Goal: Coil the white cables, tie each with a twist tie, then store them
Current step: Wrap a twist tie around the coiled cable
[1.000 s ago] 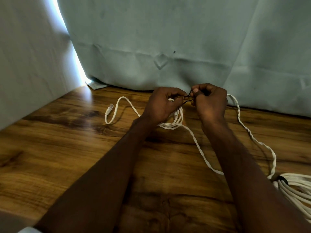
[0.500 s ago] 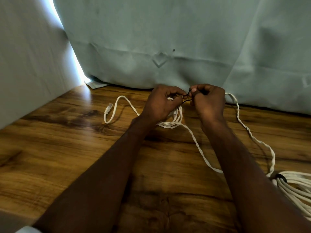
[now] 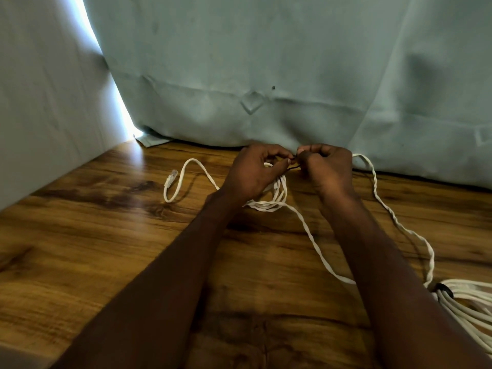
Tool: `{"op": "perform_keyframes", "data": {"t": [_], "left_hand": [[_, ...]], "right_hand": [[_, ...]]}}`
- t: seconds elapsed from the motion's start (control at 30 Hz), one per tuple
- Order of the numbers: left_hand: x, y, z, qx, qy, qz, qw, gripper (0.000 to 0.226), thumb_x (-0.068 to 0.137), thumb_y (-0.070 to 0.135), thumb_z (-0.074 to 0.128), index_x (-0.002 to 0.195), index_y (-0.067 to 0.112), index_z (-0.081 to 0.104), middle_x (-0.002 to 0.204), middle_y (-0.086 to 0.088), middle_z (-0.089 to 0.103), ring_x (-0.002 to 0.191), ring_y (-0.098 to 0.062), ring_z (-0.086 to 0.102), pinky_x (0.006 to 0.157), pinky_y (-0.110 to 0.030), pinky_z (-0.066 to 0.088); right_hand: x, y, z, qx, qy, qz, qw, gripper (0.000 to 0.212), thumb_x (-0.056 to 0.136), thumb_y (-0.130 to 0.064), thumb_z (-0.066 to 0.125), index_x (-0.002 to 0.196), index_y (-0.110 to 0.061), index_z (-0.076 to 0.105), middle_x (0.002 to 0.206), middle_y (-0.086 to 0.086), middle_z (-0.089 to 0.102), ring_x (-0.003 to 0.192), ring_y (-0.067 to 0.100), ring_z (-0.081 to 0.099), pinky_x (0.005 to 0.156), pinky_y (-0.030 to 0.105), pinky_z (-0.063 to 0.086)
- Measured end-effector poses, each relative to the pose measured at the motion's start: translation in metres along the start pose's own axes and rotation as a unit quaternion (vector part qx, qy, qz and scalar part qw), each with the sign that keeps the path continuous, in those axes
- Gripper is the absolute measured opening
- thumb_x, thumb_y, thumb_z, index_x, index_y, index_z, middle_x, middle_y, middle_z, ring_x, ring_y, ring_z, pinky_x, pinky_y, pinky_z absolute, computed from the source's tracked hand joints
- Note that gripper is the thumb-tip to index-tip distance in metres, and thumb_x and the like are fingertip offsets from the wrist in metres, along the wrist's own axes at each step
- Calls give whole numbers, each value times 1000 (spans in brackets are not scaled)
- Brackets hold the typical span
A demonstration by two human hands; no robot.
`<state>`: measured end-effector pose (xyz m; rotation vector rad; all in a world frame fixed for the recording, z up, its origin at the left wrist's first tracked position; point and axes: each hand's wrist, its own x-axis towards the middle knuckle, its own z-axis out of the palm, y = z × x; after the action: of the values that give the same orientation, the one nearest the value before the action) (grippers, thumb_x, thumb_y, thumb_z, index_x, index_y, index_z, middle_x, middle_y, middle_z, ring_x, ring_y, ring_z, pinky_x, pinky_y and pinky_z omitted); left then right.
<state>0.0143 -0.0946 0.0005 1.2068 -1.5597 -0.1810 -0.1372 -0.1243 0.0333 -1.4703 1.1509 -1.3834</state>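
A small coil of flat white cable (image 3: 277,194) rests on the wooden table (image 3: 106,249) near its far edge. My left hand (image 3: 253,173) and my right hand (image 3: 327,169) meet above it, both pinching a thin black twist tie (image 3: 292,167) wrapped round the coil. The cable's plug end (image 3: 170,179) trails off to the left. Two loose strands (image 3: 316,243) run from the coil toward a second white bundle (image 3: 468,302) at the right edge, bound by a black tie (image 3: 444,291).
Pale green curtains (image 3: 239,75) hang close behind the table's far edge and along its left side, with a bright gap (image 3: 111,83) between them. My forearms cross the middle of the table.
Both hands stay on the twist tie with only small finger movement. The view has shifted slightly.
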Motion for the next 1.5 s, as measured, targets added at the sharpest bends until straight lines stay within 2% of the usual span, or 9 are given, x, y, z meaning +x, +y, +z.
{"op": "perform_keyframes", "data": {"t": [0.23, 0.43, 0.53, 0.6, 0.67, 0.9, 1.17, 1.33, 1.5], "left_hand": [[-2, 7, 1, -20, -31, 14, 999, 14, 95, 30, 74, 102, 20, 80, 95, 10, 78, 90, -7, 73, 84, -41, 59], [-3, 6, 5, -19, -2, -7, 1000, 16, 95, 28, 73, 109, 24, 80, 91, 9, 79, 82, -6, 74, 77, -41, 62], [-1, 1, 7, -13, 12, -24, 1000, 23, 94, 26, 69, 114, 27, 79, 92, 8, 79, 79, -8, 75, 77, -44, 62], [-1, -1, 6, -35, 16, -28, 999, 18, 94, 24, 72, 110, 24, 80, 94, 8, 80, 83, -10, 76, 81, -47, 62], [-1, -1, 5, -50, 7, -23, 998, 12, 94, 28, 74, 101, 23, 82, 90, 8, 80, 84, -12, 77, 81, -49, 61], [-2, 0, 4, -22, 21, -12, 999, 11, 93, 29, 75, 98, 23, 83, 86, 11, 79, 80, -5, 74, 76, -43, 61], [-3, 2, 3, -35, 5, -13, 999, 12, 93, 30, 75, 100, 25, 83, 88, 12, 80, 83, -8, 76, 77, -47, 61], [-2, 1, 3, -16, 3, -14, 1000, 13, 93, 32, 75, 100, 26, 83, 85, 12, 79, 79, -8, 75, 73, -46, 61], [-2, 0, 3, -2, 9, -14, 1000, 12, 93, 32, 74, 98, 26, 83, 82, 11, 78, 76, -9, 74, 71, -46, 60]], "right_hand": [[1, 4, 1, -21, 5, -4, 1000, 8, 87, -20, 72, 84, -18, 79, 80, -1, 78, 82, 16, 75, 84, 46, 63], [2, 7, 3, -7, 8, -5, 1000, 8, 90, -19, 73, 86, -20, 79, 82, -1, 78, 84, 16, 75, 85, 46, 63], [2, 5, 1, 26, 4, 9, 1000, 8, 94, -14, 72, 94, -15, 79, 85, 4, 79, 73, 16, 74, 81, 40, 65], [-1, 2, 0, 60, -8, 21, 998, 8, 95, -8, 70, 98, -8, 78, 90, 10, 79, 70, 17, 73, 76, 34, 64], [-3, 1, 2, 87, -14, 35, 995, 9, 94, -3, 69, 97, -4, 77, 93, 14, 77, 75, 18, 74, 73, 31, 64], [-3, 0, 2, 125, -23, 61, 990, 8, 94, -1, 69, 95, -3, 76, 85, 11, 75, 68, 13, 72, 66, 24, 62], [0, 3, 1, 78, 2, 25, 997, 9, 93, -2, 70, 98, -4, 78, 87, 13, 77, 70, 20, 73, 76, 35, 64], [1, 4, 2, 55, -3, 16, 998, 8, 94, -5, 71, 98, -6, 78, 86, 11, 78, 79, 28, 78, 79, 40, 65], [1, 5, 3, 10, 7, -4, 1000, 7, 93, -11, 73, 95, -12, 80, 80, 5, 78, 71, 21, 77, 79, 43, 65]]}}
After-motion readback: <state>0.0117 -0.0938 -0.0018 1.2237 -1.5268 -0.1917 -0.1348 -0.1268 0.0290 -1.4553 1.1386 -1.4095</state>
